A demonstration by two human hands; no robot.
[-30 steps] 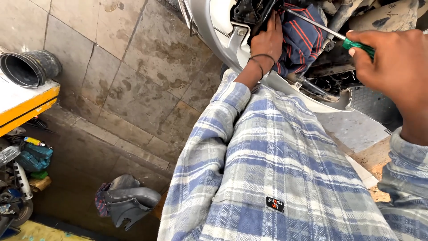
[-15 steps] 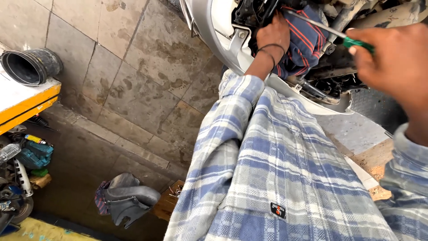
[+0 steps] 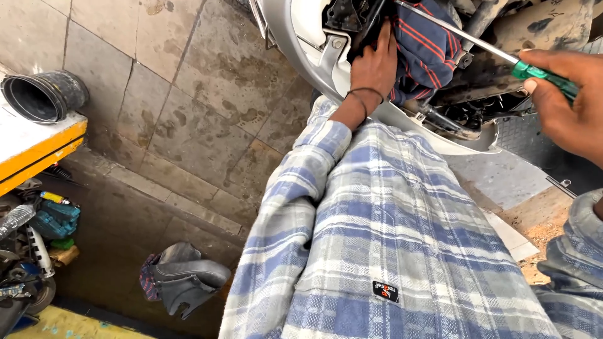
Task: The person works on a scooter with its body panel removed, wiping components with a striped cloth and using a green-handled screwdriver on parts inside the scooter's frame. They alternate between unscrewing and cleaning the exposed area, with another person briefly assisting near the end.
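Since half a second ago my left hand (image 3: 375, 63) has pushed deeper, pressing the red-striped dark blue cloth (image 3: 422, 47) into the opened silver plastic scooter body (image 3: 295, 44). My right hand (image 3: 568, 103) is closed around the green-handled long-shafted screwdriver (image 3: 477, 41), its tip up among the dark engine parts (image 3: 468, 113). I judge the job midway: panel off, inside work unfinished

Beyond the right grip (image 3: 568, 103), the green-handled steel screwdriver (image 3: 468, 41) hides its tip behind the striped blue-and-red cloth (image 3: 422, 47); left fingertips vanish into dark machinery.
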